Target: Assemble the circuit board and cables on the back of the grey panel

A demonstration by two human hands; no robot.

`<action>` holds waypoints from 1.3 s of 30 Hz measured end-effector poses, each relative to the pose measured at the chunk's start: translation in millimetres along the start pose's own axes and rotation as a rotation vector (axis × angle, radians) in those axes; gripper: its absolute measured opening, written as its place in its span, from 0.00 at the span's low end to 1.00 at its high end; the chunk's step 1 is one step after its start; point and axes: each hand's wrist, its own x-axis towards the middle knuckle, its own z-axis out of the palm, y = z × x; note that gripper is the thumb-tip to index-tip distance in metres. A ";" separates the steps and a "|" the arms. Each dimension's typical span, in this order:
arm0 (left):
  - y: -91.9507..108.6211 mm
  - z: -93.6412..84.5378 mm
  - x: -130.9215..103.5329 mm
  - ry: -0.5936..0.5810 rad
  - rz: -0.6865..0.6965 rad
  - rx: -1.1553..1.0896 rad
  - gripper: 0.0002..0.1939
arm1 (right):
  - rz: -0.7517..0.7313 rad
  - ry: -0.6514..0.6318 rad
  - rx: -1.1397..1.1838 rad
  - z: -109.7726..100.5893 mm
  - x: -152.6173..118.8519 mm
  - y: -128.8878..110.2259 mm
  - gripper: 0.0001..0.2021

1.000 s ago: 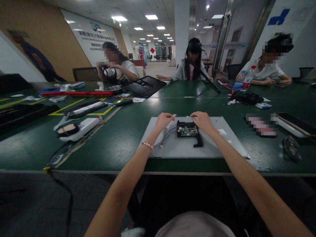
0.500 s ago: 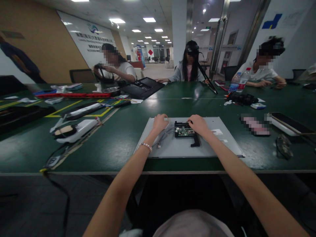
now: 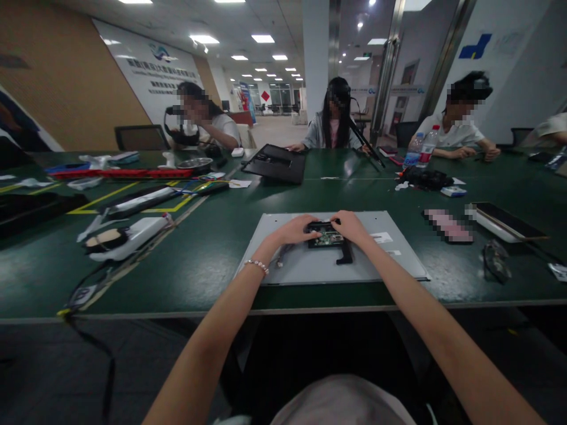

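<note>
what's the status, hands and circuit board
Left hand at upper left of black frame, right hand at upper right. Circuit board inside frame. Cable end near left hand.

From where I stand, the room is rather dim, lit from overhead by ceiling panels (image 3: 204, 39) that burn out to plain white. They leave pale, smeared glare on the green bench (image 3: 212, 242), while the floor (image 3: 48, 372) below sinks into heavy shadow. Shapes stretch and lean towards the edges, and fine detail on the circuit board (image 3: 328, 237) looks soft.
</note>
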 end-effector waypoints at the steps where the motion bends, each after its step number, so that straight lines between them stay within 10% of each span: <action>1: 0.1 -0.1 -0.2 -0.002 -0.009 0.004 0.34 | 0.004 0.004 0.007 0.6 0.0 0.3 0.11; 39: -7.3 8.7 2.2 0.012 -0.079 0.009 0.40 | -0.092 0.102 0.166 16.4 7.4 17.8 0.09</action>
